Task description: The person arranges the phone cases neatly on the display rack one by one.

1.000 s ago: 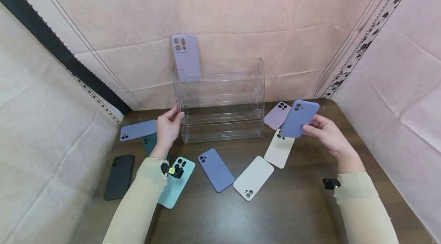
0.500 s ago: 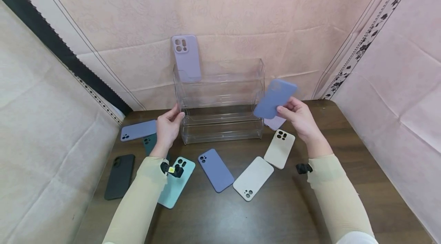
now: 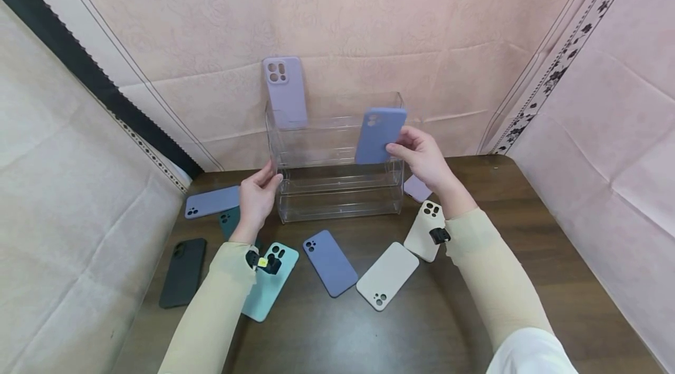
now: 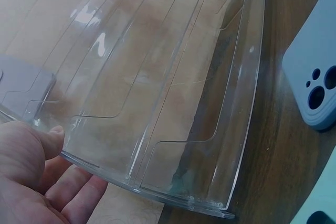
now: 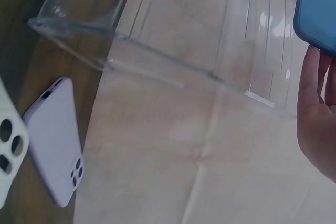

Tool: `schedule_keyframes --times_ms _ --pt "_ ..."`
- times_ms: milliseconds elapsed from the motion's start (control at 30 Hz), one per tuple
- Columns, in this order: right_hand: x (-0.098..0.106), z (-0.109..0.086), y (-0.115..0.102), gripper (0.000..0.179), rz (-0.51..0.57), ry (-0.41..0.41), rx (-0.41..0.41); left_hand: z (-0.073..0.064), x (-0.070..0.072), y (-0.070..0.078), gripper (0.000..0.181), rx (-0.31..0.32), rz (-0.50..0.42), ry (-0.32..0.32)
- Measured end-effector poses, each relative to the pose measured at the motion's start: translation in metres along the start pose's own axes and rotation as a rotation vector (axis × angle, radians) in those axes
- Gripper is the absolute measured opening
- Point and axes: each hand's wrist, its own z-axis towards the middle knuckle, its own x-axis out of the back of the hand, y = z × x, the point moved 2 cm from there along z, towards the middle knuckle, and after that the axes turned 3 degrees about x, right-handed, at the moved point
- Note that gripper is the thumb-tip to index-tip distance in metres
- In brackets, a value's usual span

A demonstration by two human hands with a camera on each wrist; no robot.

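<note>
A clear plastic tiered display rack (image 3: 340, 210) stands at the back of the table. My left hand (image 3: 255, 198) grips its left side; in the left wrist view the thumb lies on the rim and the fingers curl below it. A blue phone case (image 3: 379, 138), camera holes upward, is pinched by my right hand (image 3: 424, 160) in front of the rack's upper right part. From the head view I cannot tell whether the case touches the rack. One lilac phone case (image 3: 287, 92) stands upright at the left end of the rack's top tier.
Phone cases lie around the rack: a lilac one (image 5: 55, 140) and two whitish ones (image 3: 387, 276) (image 3: 424, 230) on the right, a blue one (image 3: 330, 262) in front. At left are turquoise (image 3: 271, 289), black (image 3: 182, 273), dark teal (image 3: 229, 220) and blue (image 3: 211, 202) ones.
My right hand has carried the blue phone case left and up, from above the whitish and lilac cases at right to the rack's upper right. My left hand stays on the rack.
</note>
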Motion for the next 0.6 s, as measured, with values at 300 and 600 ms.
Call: schedule_keyframes --times_ms 300,600 --pt "-0.020 0.021 -0.011 0.025 -0.107 -0.051 0.002 -0.001 0.000 -0.002 0.047 -0.002 -0.018 -0.003" --pt "-0.027 0.050 -0.016 0.025 -0.073 -0.011 0.033 -0.001 0.000 -0.002 0.046 -0.012 -0.024 -0.007"
